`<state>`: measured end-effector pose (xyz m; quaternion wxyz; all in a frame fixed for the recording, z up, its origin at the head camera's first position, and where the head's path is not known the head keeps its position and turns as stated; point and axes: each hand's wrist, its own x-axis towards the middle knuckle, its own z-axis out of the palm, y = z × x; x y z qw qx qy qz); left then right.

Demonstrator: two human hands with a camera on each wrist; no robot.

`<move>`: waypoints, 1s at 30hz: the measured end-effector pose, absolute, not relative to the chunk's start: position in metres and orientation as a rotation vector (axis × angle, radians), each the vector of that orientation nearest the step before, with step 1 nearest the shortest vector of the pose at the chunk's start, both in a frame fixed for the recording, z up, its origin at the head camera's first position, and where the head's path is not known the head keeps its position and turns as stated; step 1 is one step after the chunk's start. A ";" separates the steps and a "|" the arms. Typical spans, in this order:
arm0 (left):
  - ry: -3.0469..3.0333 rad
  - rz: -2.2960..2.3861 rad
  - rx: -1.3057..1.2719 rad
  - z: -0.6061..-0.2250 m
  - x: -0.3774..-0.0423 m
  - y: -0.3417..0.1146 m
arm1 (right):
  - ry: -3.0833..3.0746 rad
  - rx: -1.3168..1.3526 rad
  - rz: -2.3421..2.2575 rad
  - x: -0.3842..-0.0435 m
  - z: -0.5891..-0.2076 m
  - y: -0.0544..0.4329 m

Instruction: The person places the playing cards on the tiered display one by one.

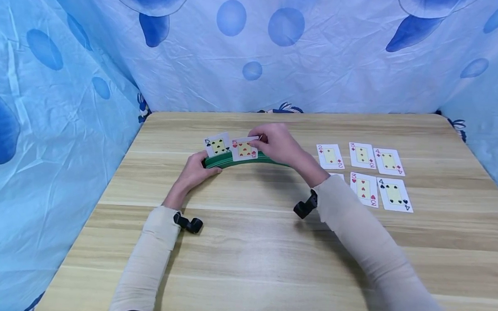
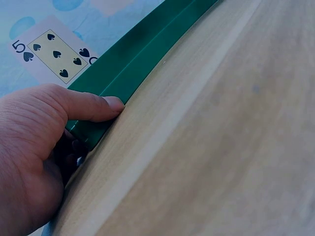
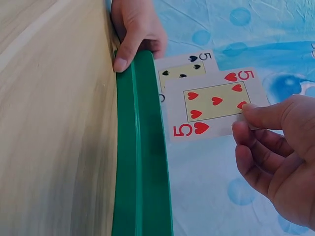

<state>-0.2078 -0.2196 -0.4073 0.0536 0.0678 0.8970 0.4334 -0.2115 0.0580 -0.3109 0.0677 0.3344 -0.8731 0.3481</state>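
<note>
Taking twelve o'clock as the far edge of the bench (image 1: 245, 248), the five of hearts (image 1: 242, 150) is just above the green holder (image 3: 139, 162), face toward the person, pinched between the thumb and fingers of the right hand (image 1: 279, 144), which comes in from its three o'clock side. Its lower edge is at the holder; I cannot tell whether it sits in the slot. Just beside it at nine o'clock, the five of spades (image 1: 217, 146) stands tilted at the holder, and the right wrist view shows the hearts card partly covering it. At eight o'clock from the hearts card, the left hand (image 1: 195, 170) grips the holder's end, thumb along the near side. Out at three o'clock, cards lie face up: a far row of the two of diamonds (image 1: 330, 156), three of diamonds (image 1: 362, 155) and four of diamonds (image 1: 389, 161). At six o'clock from these come another card (image 1: 340, 176), mostly hidden by the right sleeve (image 1: 374, 240), then the three of hearts (image 1: 364, 189) and four of spades (image 1: 395, 194). A blue patterned cloth (image 1: 254, 44) hangs beyond the bench at twelve.
</note>
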 end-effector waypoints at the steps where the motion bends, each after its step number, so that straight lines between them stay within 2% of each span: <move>1: 2.725 1.318 0.205 -0.407 -0.208 -0.220 | -2.633 1.008 1.056 -0.212 -0.311 0.055; 18: 2.728 1.297 0.209 -0.408 -0.211 -0.221 | -2.703 0.937 1.112 -0.218 -0.322 0.019; 30: 2.747 1.309 0.256 -0.410 -0.211 -0.223 | -2.655 1.034 1.009 -0.221 -0.334 0.000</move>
